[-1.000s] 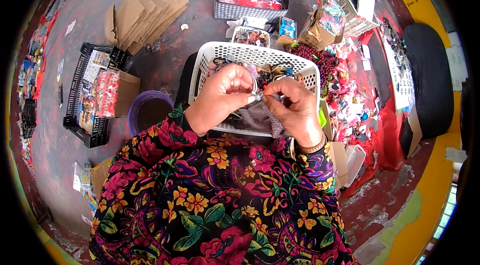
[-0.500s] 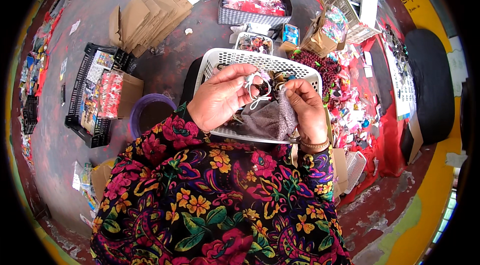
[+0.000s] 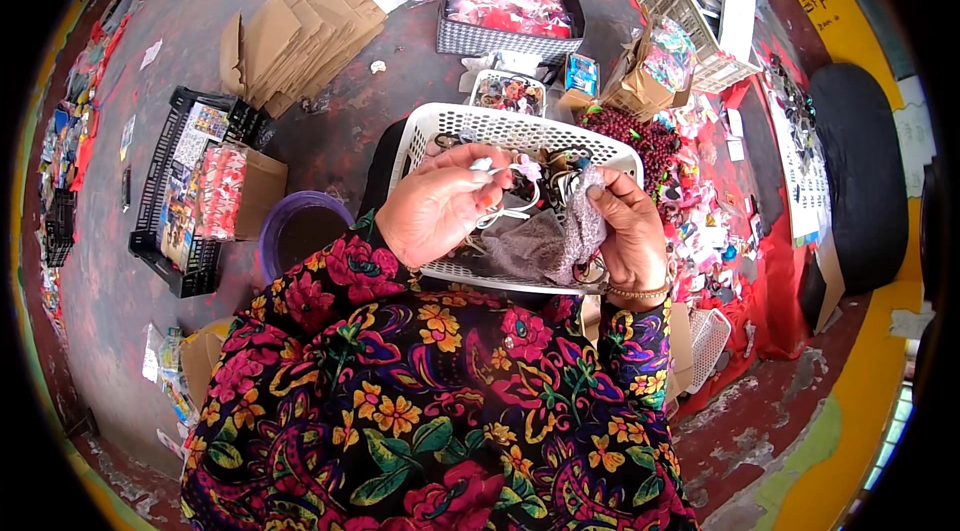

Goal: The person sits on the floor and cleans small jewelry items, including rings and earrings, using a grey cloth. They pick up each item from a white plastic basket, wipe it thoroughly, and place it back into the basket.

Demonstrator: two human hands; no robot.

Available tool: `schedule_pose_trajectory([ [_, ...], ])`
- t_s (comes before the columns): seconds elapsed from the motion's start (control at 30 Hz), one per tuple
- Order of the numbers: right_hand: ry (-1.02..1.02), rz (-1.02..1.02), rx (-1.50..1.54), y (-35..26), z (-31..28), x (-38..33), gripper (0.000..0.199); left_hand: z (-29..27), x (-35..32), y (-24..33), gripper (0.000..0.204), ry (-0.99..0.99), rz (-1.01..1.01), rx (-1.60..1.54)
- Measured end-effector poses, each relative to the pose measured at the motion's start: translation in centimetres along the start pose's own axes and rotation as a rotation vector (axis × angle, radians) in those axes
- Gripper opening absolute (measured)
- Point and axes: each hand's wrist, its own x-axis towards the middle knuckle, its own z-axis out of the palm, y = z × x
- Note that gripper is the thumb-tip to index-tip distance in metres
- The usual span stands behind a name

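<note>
Over the white basket (image 3: 425, 123), toward nine o'clock, our left grip (image 3: 435, 209) is pinching a white cord (image 3: 537, 194); it is looking light and limp, the pink charm (image 3: 527, 168) probably offering firmer hold. Toward four o'clock, our right grip (image 3: 632, 229) is pinching the grey cloth (image 3: 545, 249) by its upper edge; we are judging it soft, light and grippy.

Cluttered workroom, flattened cartons (image 3: 300, 41), black crate (image 3: 190, 278)
</note>
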Motion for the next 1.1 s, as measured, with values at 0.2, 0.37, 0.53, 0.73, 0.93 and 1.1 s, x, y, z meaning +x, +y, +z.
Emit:
schedule_pose_trajectory([
  [0.2,0.054,-0.224,-0.241,0.0,1.5,-0.1,0.016,-0.7,-0.3,0.2,0.006,-0.201,0.058,0.02],
  [0.37,0.061,-0.25,-0.201,0.0,1.9,-0.2,0.016,-0.8,-0.4,0.0,0.008,-0.208,0.073,0.107],
  [0.53,0.114,-0.234,-0.126,-0.1,2.4,-0.1,0.017,0.1,-0.2,0.3,0.02,-0.142,0.003,0.028],
  [0.73,0.1,-0.121,-0.025,-0.6,2.3,-0.2,0.027,-0.5,0.3,-0.1,0.04,-0.149,0.035,0.045],
  [0.93,0.033,-0.163,-0.204,-1.0,1.2,-0.3,0.024,-0.2,-0.2,-0.1,0.034,-0.079,0.089,0.214],
  [1.1,0.144,-0.233,-0.649,-1.8,1.5,-0.9,0.015,0.1,-0.6,0.8,0.028,-0.044,0.116,0.591],
])
